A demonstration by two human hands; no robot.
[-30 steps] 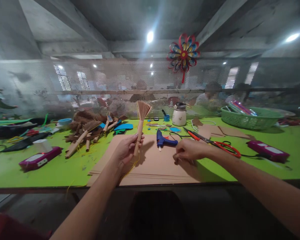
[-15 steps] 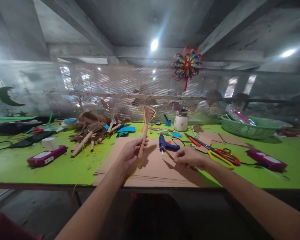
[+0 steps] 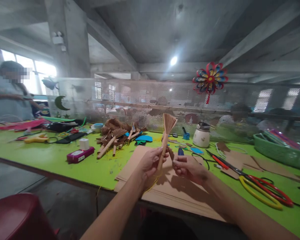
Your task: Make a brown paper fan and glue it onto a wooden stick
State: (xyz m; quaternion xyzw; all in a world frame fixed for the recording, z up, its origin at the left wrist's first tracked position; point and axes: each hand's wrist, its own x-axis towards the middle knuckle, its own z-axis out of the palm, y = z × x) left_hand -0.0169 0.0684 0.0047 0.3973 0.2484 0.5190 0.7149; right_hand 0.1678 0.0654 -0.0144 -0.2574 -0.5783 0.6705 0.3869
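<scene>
My left hand [image 3: 151, 163] is closed around the rolled stem of a brown paper fan [image 3: 169, 125], whose pleated top spreads upward. A yellow string trails below that hand. In the fingertips of my right hand [image 3: 190, 168] is a small pleated piece of brown paper [image 3: 171, 155], close beside the stem; whether the two touch I cannot tell. Beneath both hands lies a stack of brown paper sheets [image 3: 132, 163]. Mostly hidden behind my right hand is a blue glue gun [image 3: 180, 152].
Large scissors [image 3: 242, 173] with red and yellow handles lie at the right, near a green basket [image 3: 272, 148]. A white jar [image 3: 201, 136] stands behind. Leftward are a pile of brown paper pieces [image 3: 110, 143], a purple power strip [image 3: 80, 155] and a red stool [image 3: 17, 216]. A person [image 3: 10, 90] stands far left.
My right hand has lifted the small pleated piece from beside the glue gun and brought it next to the fan's stem. The view has turned left, bringing a person and the stool into sight.
</scene>
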